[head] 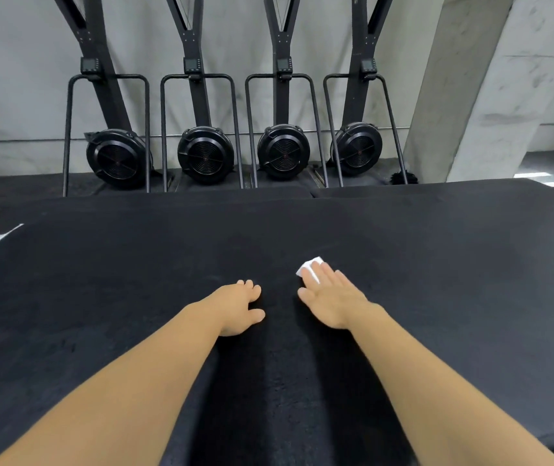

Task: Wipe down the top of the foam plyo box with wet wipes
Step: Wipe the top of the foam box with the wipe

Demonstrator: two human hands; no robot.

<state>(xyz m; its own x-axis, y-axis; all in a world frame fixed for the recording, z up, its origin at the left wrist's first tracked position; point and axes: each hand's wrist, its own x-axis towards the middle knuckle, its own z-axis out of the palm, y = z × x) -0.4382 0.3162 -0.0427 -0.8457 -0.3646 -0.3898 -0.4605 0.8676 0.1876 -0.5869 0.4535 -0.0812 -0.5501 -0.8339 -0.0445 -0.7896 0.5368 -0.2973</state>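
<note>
right hand (332, 297) flat on wet wipe (307, 268) | left hand (240, 307) loosely curled on plyo box (127, 297)

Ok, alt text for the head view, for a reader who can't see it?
A person's right hand presses a white wet wipe flat onto the black top of a foam plyo box, while the left hand rests on it alongside. Four black fan machines stand against the wall behind.

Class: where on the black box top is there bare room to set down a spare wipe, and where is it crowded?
Bare: left of the left hand, right of the right hand, and the far strip before the fan machines. Crowded: the centre, both hands and the wipe.
</note>
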